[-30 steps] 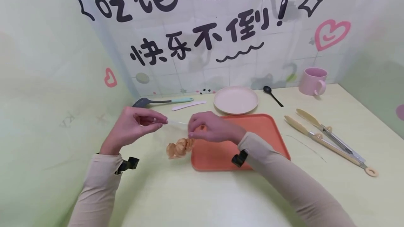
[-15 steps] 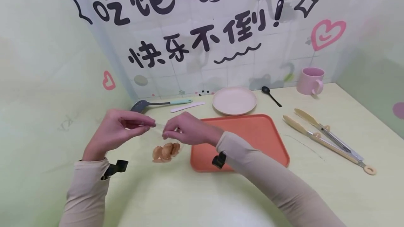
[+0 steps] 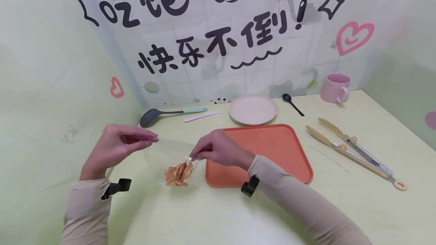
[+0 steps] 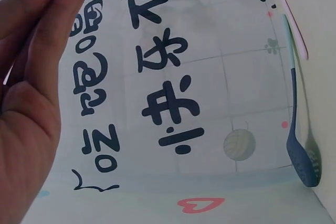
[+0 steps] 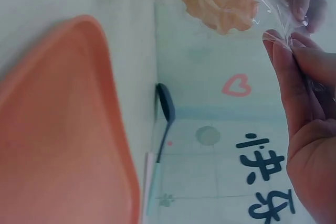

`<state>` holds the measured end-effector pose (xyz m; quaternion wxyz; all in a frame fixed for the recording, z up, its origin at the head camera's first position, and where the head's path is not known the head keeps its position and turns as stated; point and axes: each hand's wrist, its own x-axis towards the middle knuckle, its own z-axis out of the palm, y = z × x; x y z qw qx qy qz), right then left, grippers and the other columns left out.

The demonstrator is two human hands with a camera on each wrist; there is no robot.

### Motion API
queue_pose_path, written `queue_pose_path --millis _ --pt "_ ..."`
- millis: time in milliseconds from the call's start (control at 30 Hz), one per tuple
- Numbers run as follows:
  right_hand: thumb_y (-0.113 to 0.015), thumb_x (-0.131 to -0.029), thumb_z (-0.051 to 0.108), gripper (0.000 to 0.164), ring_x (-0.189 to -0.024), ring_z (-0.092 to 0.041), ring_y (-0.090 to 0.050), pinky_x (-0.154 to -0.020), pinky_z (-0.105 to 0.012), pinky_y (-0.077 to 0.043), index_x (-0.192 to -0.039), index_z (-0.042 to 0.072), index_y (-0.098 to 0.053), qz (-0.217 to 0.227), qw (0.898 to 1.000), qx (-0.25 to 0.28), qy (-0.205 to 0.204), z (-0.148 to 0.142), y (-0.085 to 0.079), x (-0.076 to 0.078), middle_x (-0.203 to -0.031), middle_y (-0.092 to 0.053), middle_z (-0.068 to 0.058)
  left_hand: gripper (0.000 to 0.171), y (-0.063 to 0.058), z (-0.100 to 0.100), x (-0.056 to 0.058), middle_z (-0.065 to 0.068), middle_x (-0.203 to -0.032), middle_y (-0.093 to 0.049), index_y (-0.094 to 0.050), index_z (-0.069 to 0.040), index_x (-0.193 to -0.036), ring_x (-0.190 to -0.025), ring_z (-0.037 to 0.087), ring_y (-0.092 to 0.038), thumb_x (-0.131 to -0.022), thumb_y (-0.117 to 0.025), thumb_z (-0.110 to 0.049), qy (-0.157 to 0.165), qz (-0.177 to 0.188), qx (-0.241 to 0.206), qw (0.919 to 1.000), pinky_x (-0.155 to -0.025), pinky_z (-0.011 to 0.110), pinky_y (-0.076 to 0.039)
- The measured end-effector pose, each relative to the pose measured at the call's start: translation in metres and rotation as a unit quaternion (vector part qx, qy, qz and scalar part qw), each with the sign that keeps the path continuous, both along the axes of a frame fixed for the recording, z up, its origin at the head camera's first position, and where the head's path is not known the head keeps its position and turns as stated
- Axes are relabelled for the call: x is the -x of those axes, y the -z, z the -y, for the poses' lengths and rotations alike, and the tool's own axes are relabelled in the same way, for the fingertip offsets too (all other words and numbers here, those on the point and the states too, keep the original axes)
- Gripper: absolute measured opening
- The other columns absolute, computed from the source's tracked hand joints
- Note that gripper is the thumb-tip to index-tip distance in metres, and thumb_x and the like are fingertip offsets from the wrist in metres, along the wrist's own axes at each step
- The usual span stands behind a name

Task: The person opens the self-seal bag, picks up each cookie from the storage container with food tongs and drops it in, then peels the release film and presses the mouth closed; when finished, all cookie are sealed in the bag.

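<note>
A clear plastic bag [image 3: 178,174] with several thin, wavy-edged orange-brown pieces in it hangs over the table, left of the orange tray [image 3: 259,162]. My right hand [image 3: 221,148] pinches the gathered film above the pieces. In the right wrist view the film bunches between its fingertips, and one round wavy-edged piece [image 5: 220,1] shows through the plastic. To the left, my left hand [image 3: 119,144] has thumb and fingers pinched together on the bag's film, which stretches faintly between the two hands. The left wrist view shows this left hand [image 4: 37,77] at its edge, its fingertips cut off by the frame.
Along the back lie a slotted turner [image 3: 151,116] with a mint handle, a pale knife [image 3: 202,116], a pink plate [image 3: 253,109], a black spoon [image 3: 292,104] and a pink mug [image 3: 335,88]. Tongs [image 3: 354,150] lie right of the tray. A printed wall backs the table.
Both hands first shifted left with the bag, away from the tray. Then the right hand moved back right and lower, widening the gap between the hands, while the left hand drifted farther left.
</note>
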<state>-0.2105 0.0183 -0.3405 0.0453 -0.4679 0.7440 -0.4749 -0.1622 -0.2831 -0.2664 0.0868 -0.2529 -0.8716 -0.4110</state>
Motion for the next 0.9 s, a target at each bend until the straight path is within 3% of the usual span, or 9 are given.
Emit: queue_pose_path --millis 200,467,533,600,700,800,900 --pt "-0.072 -0.089 0.000 0.012 -0.075 -0.008 -0.075 -0.070 -0.023 -0.061 -0.095 0.006 -0.080 0.076 0.997 0.014 0.025 0.006 0.012 -0.002 -0.092 -0.080 -0.009 0.020 0.012 0.009 0.004 -0.001 -0.094 -0.080 -0.078 -0.004 -0.106 -0.081 0.008 -0.076 -0.086 -0.078 -0.003 -0.003 0.048 0.023 0.9986 -0.073 0.024 -0.062" --pt "-0.071 -0.088 -0.005 0.012 -0.070 -0.012 -0.076 -0.071 -0.036 -0.064 -0.096 -0.001 -0.078 0.157 0.987 0.008 -0.024 0.011 0.013 -0.013 -0.089 -0.078 -0.014 0.018 0.023 0.026 -0.007 0.000 -0.100 -0.079 -0.077 -0.004 -0.104 -0.085 0.009 -0.076 -0.087 -0.075 0.001 0.054 0.078 0.020 0.9953 -0.075 0.027 -0.063" --pt "-0.070 -0.089 -0.005 0.012 -0.072 -0.013 -0.076 -0.074 -0.040 -0.064 -0.099 -0.002 -0.077 0.168 0.985 -0.007 -0.024 0.014 0.014 -0.011 -0.090 -0.078 -0.014 0.018 0.027 0.030 -0.005 0.003 -0.101 -0.079 -0.077 -0.006 -0.104 -0.087 0.007 -0.076 -0.087 -0.075 0.000 0.052 0.084 0.032 0.9946 -0.076 0.027 -0.063" --pt "-0.070 -0.089 -0.004 0.014 -0.074 -0.012 -0.075 -0.075 -0.037 -0.064 -0.100 0.001 -0.078 0.138 0.989 -0.045 0.001 0.021 0.015 -0.001 -0.091 -0.079 -0.011 0.017 0.034 0.034 0.007 0.007 -0.099 -0.079 -0.078 -0.007 -0.103 -0.086 0.006 -0.076 -0.087 -0.075 -0.002 0.030 0.090 0.053 0.9941 -0.075 0.025 -0.062" --pt "-0.069 -0.091 -0.002 0.019 -0.084 -0.012 -0.074 -0.078 -0.028 -0.062 -0.105 0.006 -0.078 0.043 0.988 -0.137 0.064 0.038 0.018 0.024 -0.098 -0.079 -0.007 0.016 0.052 0.037 0.041 0.008 -0.096 -0.079 -0.078 -0.005 -0.102 -0.084 0.002 -0.074 -0.086 -0.077 -0.004 -0.024 0.085 0.116 0.9893 -0.075 0.020 -0.060" --pt "-0.066 -0.092 0.000 0.024 -0.099 -0.014 -0.072 -0.086 -0.022 -0.058 -0.112 0.008 -0.076 -0.058 0.962 -0.242 0.112 0.057 0.023 0.047 -0.109 -0.078 -0.004 0.013 0.068 0.034 0.080 0.009 -0.091 -0.079 -0.079 -0.004 -0.098 -0.080 0.006 -0.071 -0.085 -0.077 -0.005 -0.073 0.067 0.182 0.9782 -0.074 0.020 -0.058" --pt "-0.064 -0.094 0.008 0.025 -0.108 -0.019 -0.066 -0.093 -0.025 -0.054 -0.119 0.008 -0.072 -0.105 0.929 -0.329 0.136 0.069 0.025 0.059 -0.115 -0.074 -0.005 0.011 0.076 0.030 0.107 0.012 -0.088 -0.078 -0.079 -0.003 -0.094 -0.077 0.015 -0.071 -0.084 -0.075 -0.002 -0.096 0.044 0.223 0.9691 -0.073 0.029 -0.058"
